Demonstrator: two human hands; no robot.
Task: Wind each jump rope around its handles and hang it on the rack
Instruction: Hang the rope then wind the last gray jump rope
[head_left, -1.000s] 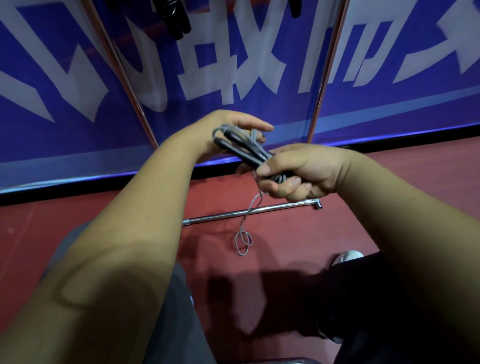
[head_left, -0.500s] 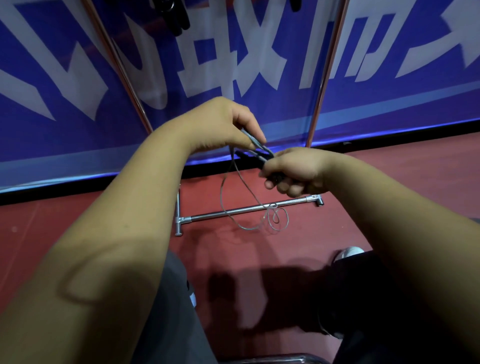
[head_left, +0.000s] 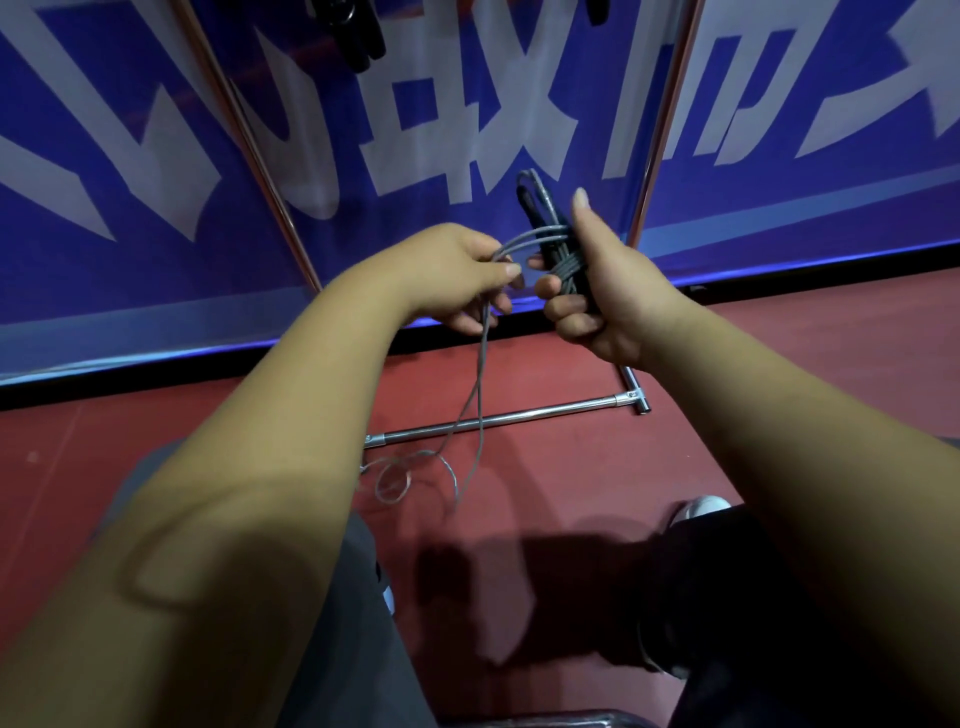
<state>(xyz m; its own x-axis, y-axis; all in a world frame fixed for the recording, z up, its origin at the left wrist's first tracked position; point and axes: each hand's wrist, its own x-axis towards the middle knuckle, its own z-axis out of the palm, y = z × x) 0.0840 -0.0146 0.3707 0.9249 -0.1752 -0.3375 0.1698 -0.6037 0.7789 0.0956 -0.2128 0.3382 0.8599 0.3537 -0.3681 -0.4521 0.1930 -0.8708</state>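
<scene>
Two hands work one jump rope (head_left: 563, 266) at mid-frame, in front of the rack (head_left: 662, 119).

R hand (head_left: 597, 296): fingers curled round the pair of black handles (head_left: 543, 218), which are held side by side, approx. upright, tops leaning slightly left. The thumb lies straight up along their right side. Several turns of grey cord (head_left: 480, 364) cross the handles just above the curled fingers, and a short loop of cord shows at the handles' top end.

L hand (head_left: 457, 275): thumb & forefinger pinch the cord just left of the wound turns, other fingers loosely bent beneath. From the pinch two strands drop to the red floor (head_left: 805, 374), cross the rack's base bar (head_left: 519, 417) & end in loose coils lying just on the near side of it.

Rack: two slanting metal uprights, w/ the base bar lying on the floor btwn them. Dark objects hang at the top edge, too cropped to identify.

Background: blue banner (head_left: 93, 171) w/ large white characters, standing behind the rack.

Foreground: both bare forearms, a grey trouser leg on the left, a dark one on the right, and a pale shoe (head_left: 704, 506) toe on the floor near the right knee.
</scene>
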